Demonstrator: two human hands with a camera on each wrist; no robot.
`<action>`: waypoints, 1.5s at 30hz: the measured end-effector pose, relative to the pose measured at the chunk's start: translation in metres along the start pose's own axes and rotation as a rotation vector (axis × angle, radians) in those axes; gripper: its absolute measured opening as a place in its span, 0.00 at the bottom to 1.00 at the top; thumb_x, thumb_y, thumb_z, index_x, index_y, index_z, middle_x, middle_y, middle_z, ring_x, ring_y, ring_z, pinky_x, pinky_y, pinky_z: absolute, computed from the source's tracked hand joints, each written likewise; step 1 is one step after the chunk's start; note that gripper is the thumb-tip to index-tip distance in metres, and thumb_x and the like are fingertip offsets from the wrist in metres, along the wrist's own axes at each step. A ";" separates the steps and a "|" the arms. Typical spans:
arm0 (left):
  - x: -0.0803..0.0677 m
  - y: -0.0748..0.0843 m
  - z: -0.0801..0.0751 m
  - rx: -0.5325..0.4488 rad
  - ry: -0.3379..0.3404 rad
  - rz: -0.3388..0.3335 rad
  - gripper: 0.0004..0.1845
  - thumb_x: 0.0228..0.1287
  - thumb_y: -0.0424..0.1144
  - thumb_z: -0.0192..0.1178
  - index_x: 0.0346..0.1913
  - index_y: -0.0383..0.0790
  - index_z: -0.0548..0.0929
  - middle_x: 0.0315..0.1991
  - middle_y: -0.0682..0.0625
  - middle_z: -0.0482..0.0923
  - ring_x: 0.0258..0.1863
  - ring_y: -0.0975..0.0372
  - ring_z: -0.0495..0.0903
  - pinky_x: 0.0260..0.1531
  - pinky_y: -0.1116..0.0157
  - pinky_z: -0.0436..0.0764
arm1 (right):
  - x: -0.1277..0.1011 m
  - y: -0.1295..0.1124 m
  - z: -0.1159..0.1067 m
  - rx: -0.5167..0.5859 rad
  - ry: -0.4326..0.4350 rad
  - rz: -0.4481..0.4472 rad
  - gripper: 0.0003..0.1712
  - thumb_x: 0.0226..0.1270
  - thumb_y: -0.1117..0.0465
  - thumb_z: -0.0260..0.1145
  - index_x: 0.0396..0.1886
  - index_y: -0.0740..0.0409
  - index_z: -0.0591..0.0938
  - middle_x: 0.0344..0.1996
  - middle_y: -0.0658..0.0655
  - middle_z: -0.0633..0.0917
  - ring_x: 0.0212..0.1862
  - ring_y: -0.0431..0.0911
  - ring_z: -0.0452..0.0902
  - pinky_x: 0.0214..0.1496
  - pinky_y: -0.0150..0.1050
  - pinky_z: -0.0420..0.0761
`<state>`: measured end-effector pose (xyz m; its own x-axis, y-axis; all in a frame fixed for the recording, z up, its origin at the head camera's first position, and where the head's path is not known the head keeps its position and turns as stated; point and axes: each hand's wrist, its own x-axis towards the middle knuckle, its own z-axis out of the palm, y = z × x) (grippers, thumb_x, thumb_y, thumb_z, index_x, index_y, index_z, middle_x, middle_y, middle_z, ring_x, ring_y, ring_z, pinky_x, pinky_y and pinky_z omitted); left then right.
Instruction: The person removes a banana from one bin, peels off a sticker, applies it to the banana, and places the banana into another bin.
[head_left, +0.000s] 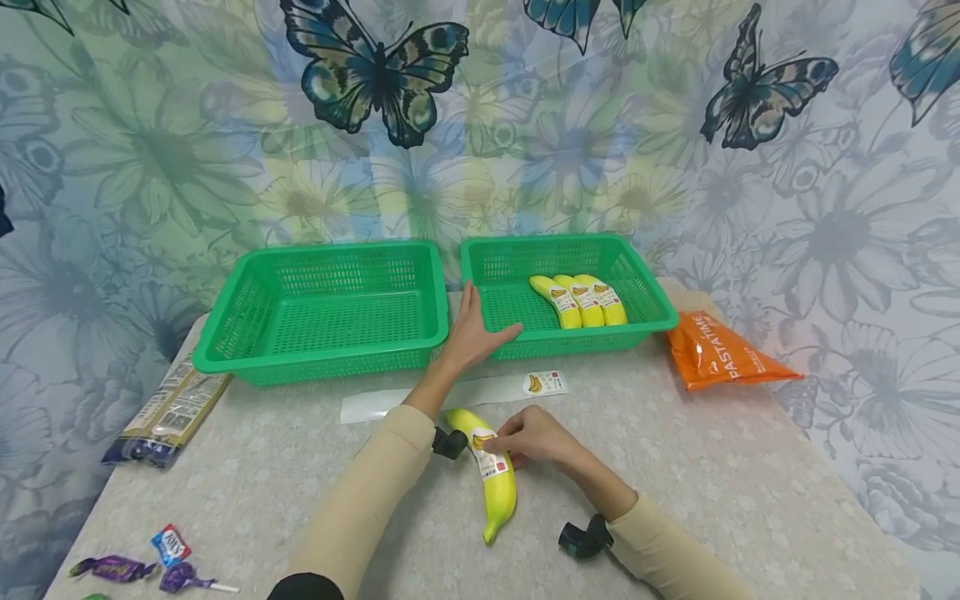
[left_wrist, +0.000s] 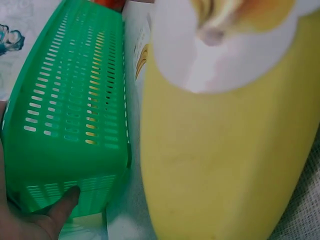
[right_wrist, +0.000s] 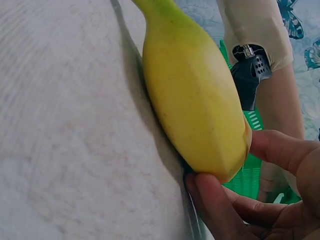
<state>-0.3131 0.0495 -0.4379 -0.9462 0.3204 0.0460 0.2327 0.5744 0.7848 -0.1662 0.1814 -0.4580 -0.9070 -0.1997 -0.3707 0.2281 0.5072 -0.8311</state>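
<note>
A yellow banana (head_left: 498,492) with a white label (head_left: 487,460) lies on the table. My right hand (head_left: 506,440) pinches its upper part at the label; in the right wrist view thumb and finger (right_wrist: 280,150) hold the banana (right_wrist: 195,100) from both sides. Further back, my left hand (head_left: 480,325) rests with straight fingers on the near left corner of the right green basket (head_left: 570,337), which holds three labelled bananas (head_left: 579,300). The left wrist view shows my thumb (left_wrist: 65,205) against that basket (left_wrist: 70,125) and the banana (left_wrist: 220,165) close up.
An empty green basket (head_left: 322,346) stands left of the first. A white sticker strip (head_left: 450,396) lies between baskets and banana. An orange pasta packet (head_left: 720,354) lies at right, a dark packet (head_left: 172,408) at left, wrapped sweets (head_left: 150,562) at the near-left edge.
</note>
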 end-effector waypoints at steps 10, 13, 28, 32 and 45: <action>0.003 0.000 0.001 -0.022 -0.004 -0.008 0.63 0.55 0.69 0.60 0.78 0.42 0.32 0.80 0.54 0.23 0.79 0.47 0.43 0.72 0.43 0.59 | -0.001 -0.001 -0.012 0.001 -0.006 -0.002 0.17 0.53 0.52 0.77 0.32 0.62 0.89 0.23 0.51 0.87 0.21 0.40 0.80 0.26 0.35 0.83; 0.003 0.000 0.002 -0.010 0.000 -0.012 0.63 0.55 0.69 0.60 0.78 0.42 0.32 0.80 0.54 0.23 0.79 0.48 0.43 0.73 0.44 0.58 | -0.003 -0.002 -0.020 0.010 0.004 -0.004 0.17 0.53 0.52 0.77 0.32 0.62 0.89 0.22 0.51 0.86 0.21 0.41 0.79 0.27 0.36 0.83; 0.000 -0.003 0.000 -0.033 0.022 -0.010 0.63 0.56 0.68 0.61 0.78 0.41 0.32 0.80 0.52 0.25 0.79 0.48 0.41 0.74 0.45 0.56 | -0.023 -0.023 -0.071 -0.035 -0.018 0.001 0.21 0.55 0.50 0.75 0.39 0.63 0.88 0.30 0.53 0.87 0.29 0.42 0.83 0.35 0.39 0.87; 0.000 -0.002 0.002 -0.047 0.016 -0.016 0.62 0.56 0.66 0.62 0.78 0.41 0.33 0.80 0.52 0.26 0.79 0.48 0.41 0.74 0.46 0.56 | -0.027 -0.036 -0.095 -0.031 -0.036 -0.003 0.24 0.58 0.51 0.74 0.44 0.66 0.87 0.34 0.55 0.88 0.32 0.43 0.84 0.39 0.42 0.88; 0.004 -0.004 0.003 -0.035 0.037 -0.013 0.64 0.54 0.65 0.64 0.78 0.40 0.33 0.80 0.51 0.27 0.78 0.45 0.45 0.72 0.46 0.60 | -0.002 -0.097 -0.172 -0.146 -0.039 0.006 0.31 0.62 0.49 0.71 0.56 0.67 0.80 0.50 0.61 0.85 0.44 0.48 0.86 0.52 0.46 0.85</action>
<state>-0.3167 0.0509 -0.4427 -0.9569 0.2846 0.0582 0.2132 0.5517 0.8063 -0.2471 0.2767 -0.3055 -0.8905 -0.2273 -0.3941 0.1774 0.6242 -0.7608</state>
